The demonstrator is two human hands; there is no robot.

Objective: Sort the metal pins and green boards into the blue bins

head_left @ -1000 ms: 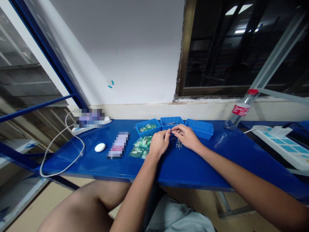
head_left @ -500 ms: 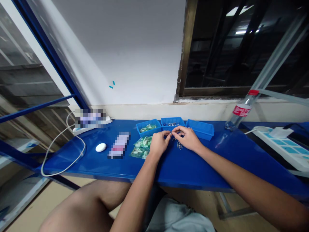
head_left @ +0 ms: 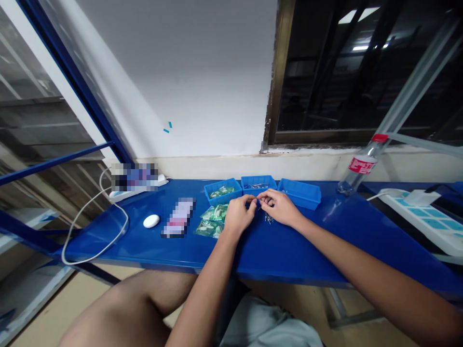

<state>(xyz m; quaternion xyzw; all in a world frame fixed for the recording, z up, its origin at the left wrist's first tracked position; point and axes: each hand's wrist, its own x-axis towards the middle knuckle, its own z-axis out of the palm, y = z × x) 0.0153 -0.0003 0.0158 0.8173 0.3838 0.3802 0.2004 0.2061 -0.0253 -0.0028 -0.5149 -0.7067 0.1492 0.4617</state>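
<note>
My left hand [head_left: 240, 212] and my right hand [head_left: 278, 206] meet over the blue table [head_left: 289, 250], fingertips pinched close together. Whatever small piece lies between them is too tiny to make out. Just below my right hand lie several small metal pins [head_left: 268, 219], partly covered by it. Beside my left hand are small clear bags with green and white contents [head_left: 211, 221]. Behind the hands stand three blue bins: the left bin [head_left: 224, 199] holds similar green-white bags, the middle bin [head_left: 259, 179] holds thin metal pieces, and the right bin [head_left: 300, 193] is partly hidden by my hand.
A blurred-out phone-like object [head_left: 179, 218] and a white oval object [head_left: 151, 221] lie to the left, near a looping white cable [head_left: 127, 219]. To the right are a plastic bottle with a red cap [head_left: 362, 166] and a white power strip [head_left: 427, 224].
My right hand has shifted slightly left and its fingers have curled closer to the left fingertips. My left hand stays nearly in place.
</note>
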